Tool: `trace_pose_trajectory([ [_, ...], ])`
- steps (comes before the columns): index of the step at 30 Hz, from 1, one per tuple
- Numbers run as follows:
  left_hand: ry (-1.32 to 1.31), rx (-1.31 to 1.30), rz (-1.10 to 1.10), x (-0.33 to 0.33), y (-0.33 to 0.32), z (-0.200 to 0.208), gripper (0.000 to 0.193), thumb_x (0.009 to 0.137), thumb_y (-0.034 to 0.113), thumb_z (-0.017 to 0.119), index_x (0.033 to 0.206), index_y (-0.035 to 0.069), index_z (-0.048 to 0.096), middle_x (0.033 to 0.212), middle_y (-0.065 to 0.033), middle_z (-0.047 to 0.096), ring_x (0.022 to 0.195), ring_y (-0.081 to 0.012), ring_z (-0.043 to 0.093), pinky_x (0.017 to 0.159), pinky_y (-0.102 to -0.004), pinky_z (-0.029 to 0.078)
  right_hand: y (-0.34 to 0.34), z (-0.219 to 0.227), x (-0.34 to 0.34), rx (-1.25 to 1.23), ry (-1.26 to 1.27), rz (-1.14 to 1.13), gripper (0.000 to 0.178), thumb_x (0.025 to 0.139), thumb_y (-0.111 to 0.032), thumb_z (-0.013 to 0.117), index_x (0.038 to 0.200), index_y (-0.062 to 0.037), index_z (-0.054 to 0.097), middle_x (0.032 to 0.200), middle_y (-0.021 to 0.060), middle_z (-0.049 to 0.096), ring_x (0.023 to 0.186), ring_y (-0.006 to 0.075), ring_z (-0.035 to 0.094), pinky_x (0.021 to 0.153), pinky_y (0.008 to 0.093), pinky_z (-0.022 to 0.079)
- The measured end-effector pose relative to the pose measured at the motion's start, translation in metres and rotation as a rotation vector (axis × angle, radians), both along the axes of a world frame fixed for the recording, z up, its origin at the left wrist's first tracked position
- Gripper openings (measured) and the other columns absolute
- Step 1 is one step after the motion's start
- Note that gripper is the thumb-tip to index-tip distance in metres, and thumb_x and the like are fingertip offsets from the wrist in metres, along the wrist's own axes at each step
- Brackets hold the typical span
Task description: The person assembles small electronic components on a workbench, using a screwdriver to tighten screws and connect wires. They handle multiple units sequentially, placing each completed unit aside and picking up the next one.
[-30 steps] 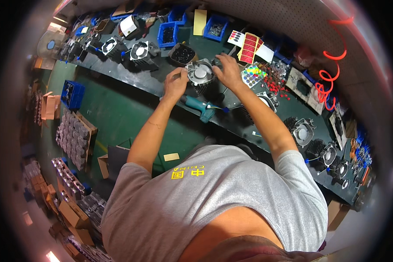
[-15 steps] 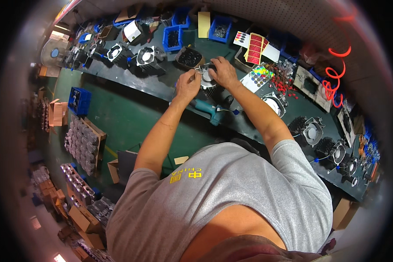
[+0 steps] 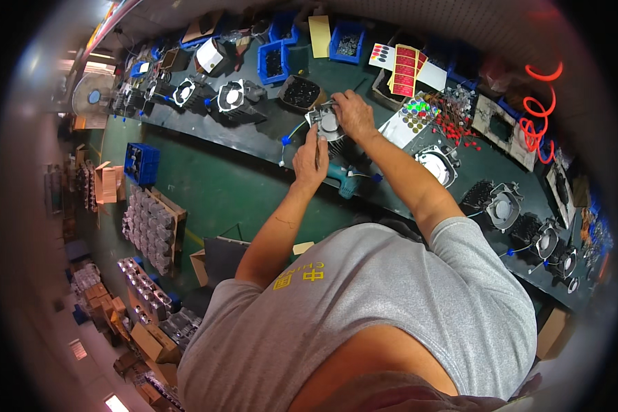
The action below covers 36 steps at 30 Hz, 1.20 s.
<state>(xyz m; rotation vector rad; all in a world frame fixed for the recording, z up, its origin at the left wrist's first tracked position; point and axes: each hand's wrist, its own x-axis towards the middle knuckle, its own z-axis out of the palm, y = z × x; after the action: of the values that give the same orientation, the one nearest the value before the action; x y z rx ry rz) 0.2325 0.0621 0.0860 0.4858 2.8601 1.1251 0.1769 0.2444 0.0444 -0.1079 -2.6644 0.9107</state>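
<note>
A round fan unit (image 3: 329,123) with a pale central disc, a metal frame and dark fins below sits on the bench before me. My right hand (image 3: 355,117) curls over its right far edge, gripping the frame. My left hand (image 3: 310,163) is on its near left side, index finger stretched out to the rim and thumb apart; whether anything small lies in the palm is hidden. From the left of the unit hangs a thin wire with a blue connector (image 3: 285,140). A teal power tool (image 3: 343,180) lies just right of my left hand, partly covered.
More fan units (image 3: 231,97) stand left, others (image 3: 504,207) right. Behind are an open box of black parts (image 3: 300,93), blue bins (image 3: 273,63), red label sheets (image 3: 405,69) and small red-tipped parts (image 3: 453,130). A coiled red hose (image 3: 532,127) hangs right.
My left hand has drawn back toward me from the rim, its index finger now extended. The wire with the blue connector now shows at the left. My right hand stays on the unit.
</note>
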Motion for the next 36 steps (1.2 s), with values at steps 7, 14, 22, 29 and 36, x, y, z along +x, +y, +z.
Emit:
trace_pose_trajectory([
  [7,0.117,0.161,0.054,-0.007,-0.004,-0.002,0.043,0.107,0.028,0.054,0.129,-0.007,0.066,0.106,-0.0188,0.074,0.097,-0.0281,0.07,0.088,-0.0402,0.054,0.003,0.002,-0.002,0.009,-0.009,0.023,0.026,0.094,-0.017,0.068,0.119,-0.0118,0.07,0.112,0.0148,0.065,0.106,0.0366,0.066,0.086,0.0498,0.059],
  [14,-0.217,0.272,0.077,-0.054,-0.021,0.013,0.042,0.106,0.037,0.055,0.122,0.003,0.073,0.084,-0.0035,0.07,0.071,-0.0114,0.061,0.06,-0.0279,0.05,0.004,0.004,-0.001,-0.005,-0.025,0.044,0.024,0.095,-0.016,0.067,0.117,-0.0102,0.07,0.111,0.0163,0.064,0.106,0.0376,0.066,0.087,0.0501,0.058],
  [22,-0.234,-0.018,0.016,-0.132,-0.013,0.033,0.054,0.104,0.048,0.05,0.103,0.002,0.079,0.066,-0.0066,0.069,0.058,-0.0179,0.062,0.059,-0.0349,0.049,0.006,0.002,-0.002,-0.002,-0.019,0.045,0.022,0.095,-0.015,0.065,0.116,-0.0095,0.069,0.111,0.0165,0.063,0.107,0.0382,0.065,0.087,0.0506,0.058],
  [29,-0.362,-0.032,0.047,-0.152,0.002,0.035,0.057,0.104,0.045,0.049,0.089,-0.002,0.077,0.065,-0.0091,0.068,0.056,-0.0198,0.061,0.059,-0.0358,0.048,0.006,-0.002,-0.005,-0.002,-0.02,0.038,0.022,0.094,-0.013,0.066,0.116,-0.0094,0.068,0.111,0.0162,0.062,0.107,0.0381,0.065,0.086,0.0513,0.059],
  [36,-0.046,-0.097,-0.066,-0.12,-0.006,0.009,0.046,0.102,0.035,0.045,0.096,0.001,0.075,0.075,-0.0155,0.071,0.072,-0.0308,0.072,0.073,-0.043,0.054,0.002,-0.001,-0.004,-0.006,-0.041,0.013,0.024,0.093,-0.014,0.068,0.117,-0.0102,0.068,0.109,0.0164,0.063,0.106,0.0396,0.066,0.084,0.0519,0.059],
])
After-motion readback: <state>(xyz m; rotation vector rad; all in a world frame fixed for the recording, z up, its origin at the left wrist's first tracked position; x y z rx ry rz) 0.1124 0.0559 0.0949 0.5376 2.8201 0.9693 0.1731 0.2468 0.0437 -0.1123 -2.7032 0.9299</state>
